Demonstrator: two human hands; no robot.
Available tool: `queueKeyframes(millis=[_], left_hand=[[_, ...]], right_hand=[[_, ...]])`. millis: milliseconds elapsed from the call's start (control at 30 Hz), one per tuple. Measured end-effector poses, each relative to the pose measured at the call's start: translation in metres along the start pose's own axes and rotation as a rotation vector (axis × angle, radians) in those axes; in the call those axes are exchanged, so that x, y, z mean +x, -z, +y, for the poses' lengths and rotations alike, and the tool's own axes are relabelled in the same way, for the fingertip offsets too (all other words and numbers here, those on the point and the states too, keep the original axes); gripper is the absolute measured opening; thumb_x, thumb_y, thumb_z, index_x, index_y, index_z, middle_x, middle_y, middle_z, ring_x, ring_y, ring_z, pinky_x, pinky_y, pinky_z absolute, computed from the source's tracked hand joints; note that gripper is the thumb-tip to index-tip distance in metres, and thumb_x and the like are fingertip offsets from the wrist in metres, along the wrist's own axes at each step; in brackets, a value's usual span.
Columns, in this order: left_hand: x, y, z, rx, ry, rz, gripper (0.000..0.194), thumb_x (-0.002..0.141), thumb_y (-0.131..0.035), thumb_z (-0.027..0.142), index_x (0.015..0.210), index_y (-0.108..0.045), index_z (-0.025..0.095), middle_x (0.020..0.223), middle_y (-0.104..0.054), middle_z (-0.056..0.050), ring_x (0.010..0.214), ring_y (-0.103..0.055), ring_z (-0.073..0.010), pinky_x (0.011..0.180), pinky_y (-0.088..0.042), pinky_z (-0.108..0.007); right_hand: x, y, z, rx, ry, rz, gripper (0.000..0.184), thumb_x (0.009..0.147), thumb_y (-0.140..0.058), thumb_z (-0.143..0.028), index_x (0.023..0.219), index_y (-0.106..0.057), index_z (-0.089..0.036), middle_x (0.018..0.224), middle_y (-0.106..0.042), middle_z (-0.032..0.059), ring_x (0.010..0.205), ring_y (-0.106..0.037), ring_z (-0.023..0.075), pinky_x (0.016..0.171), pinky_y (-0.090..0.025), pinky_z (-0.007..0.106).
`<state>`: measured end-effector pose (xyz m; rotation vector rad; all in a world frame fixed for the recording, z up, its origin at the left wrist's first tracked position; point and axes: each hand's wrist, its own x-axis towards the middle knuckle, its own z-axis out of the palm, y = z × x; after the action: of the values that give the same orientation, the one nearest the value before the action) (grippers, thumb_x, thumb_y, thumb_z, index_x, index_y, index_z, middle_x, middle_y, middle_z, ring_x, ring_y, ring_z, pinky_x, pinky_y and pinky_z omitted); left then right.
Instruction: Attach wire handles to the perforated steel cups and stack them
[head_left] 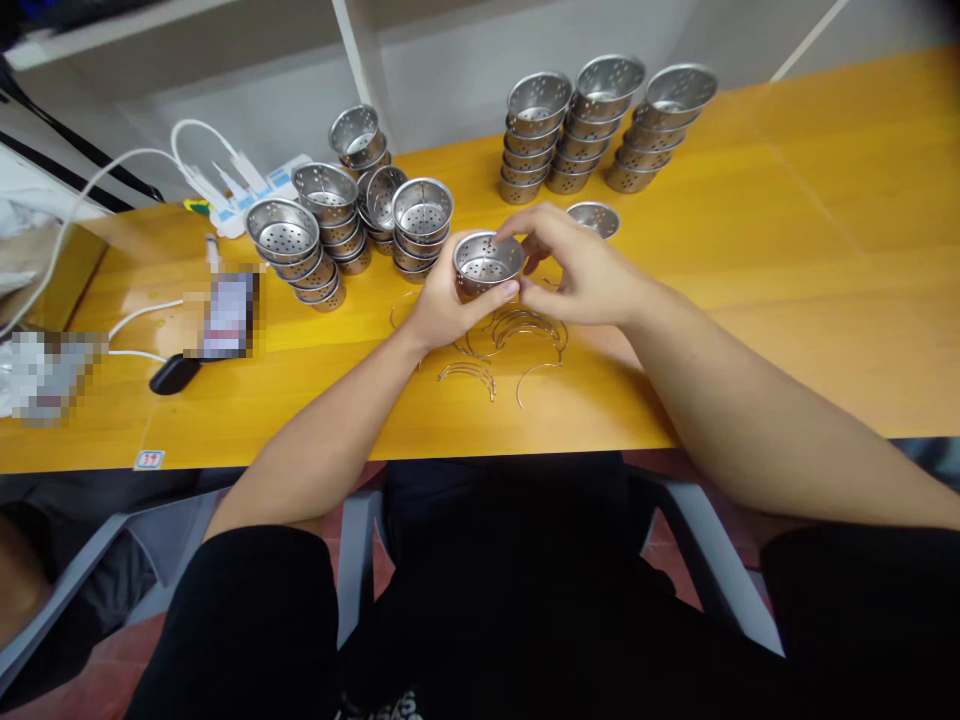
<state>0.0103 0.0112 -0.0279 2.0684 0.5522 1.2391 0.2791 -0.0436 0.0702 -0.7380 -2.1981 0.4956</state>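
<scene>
Black shirt cloth (pixel 480 610) lies closest to us, and from its sleeves our bare forearms reach across the table (pixel 810 190). Our left hand (pixel 439 305) is closed round the left and near side of a perforated metal cup (pixel 487 265), thumb along its front. Our right hand (pixel 574 268) is half curled at the cup's other side, index finger by the rim; whether it also pinches something small we cannot tell. The cup sits mouth up between our hands, just beyond loose wire arcs (pixel 465 368). For this handling, we would do well to let the left hand steady the cup, keep pressure off the thin rim, and leave the right fingertips free for fine work. The tabletop is yellow wood, with cup stacks standing to the left (pixel 337 235) and three taller-looking ones (pixel 592 125) at the back right, a lone cup (pixel 594 218) before them. Leftward lie a phone (pixel 229 315) and a power strip (pixel 255 200); grey chair arms (pixel 356 560) flank us above reddish flooring.
</scene>
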Motion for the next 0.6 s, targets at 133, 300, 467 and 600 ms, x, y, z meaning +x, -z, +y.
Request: queueKeyframes(millis=[133,300,467,600], left_hand=[[0.000,0.000,0.008,-0.003,0.062,-0.010,0.096,0.109,-0.086,0.095,0.174,-0.053,0.032,0.167,-0.074,-0.018,0.158,-0.082,-0.0375,0.143,-0.067,-0.065],[-0.002,-0.001,0.010,0.112,0.085,-0.020,0.099,0.111,-0.085,0.091,0.180,-0.046,0.032,0.176,-0.071,-0.019,0.166,-0.080,-0.0407,0.142,-0.069,-0.066],[-0.005,0.002,0.008,0.195,0.042,-0.066,0.100,0.117,-0.084,0.075,0.190,-0.032,0.032,0.187,-0.064,-0.022,0.177,-0.075,-0.0438,0.145,-0.068,-0.066],[-0.007,0.001,0.015,0.164,0.067,-0.058,0.112,0.113,-0.094,0.061,0.195,-0.023,0.035,0.196,-0.055,-0.023,0.181,-0.071,-0.0440,0.143,-0.070,-0.062]], right_hand=[[-0.002,0.001,0.006,0.106,-0.101,-0.028,0.089,0.107,-0.093,-0.075,0.185,-0.066,-0.042,0.176,-0.078,0.0125,0.144,-0.080,0.0505,0.129,-0.072,0.080],[-0.002,-0.003,0.012,0.143,-0.109,-0.008,0.104,0.108,-0.090,-0.092,0.192,-0.060,-0.039,0.172,-0.080,0.0157,0.148,-0.079,0.0495,0.131,-0.070,0.075],[-0.001,-0.014,0.004,-0.008,-0.119,0.014,0.110,0.101,-0.099,-0.089,0.192,-0.064,-0.038,0.182,-0.075,0.0155,0.165,-0.071,0.0579,0.134,-0.068,0.081],[0.000,-0.014,-0.004,-0.112,-0.158,0.052,0.104,0.106,-0.097,-0.082,0.195,-0.061,-0.039,0.183,-0.075,0.0151,0.176,-0.063,0.0619,0.140,-0.064,0.084]])
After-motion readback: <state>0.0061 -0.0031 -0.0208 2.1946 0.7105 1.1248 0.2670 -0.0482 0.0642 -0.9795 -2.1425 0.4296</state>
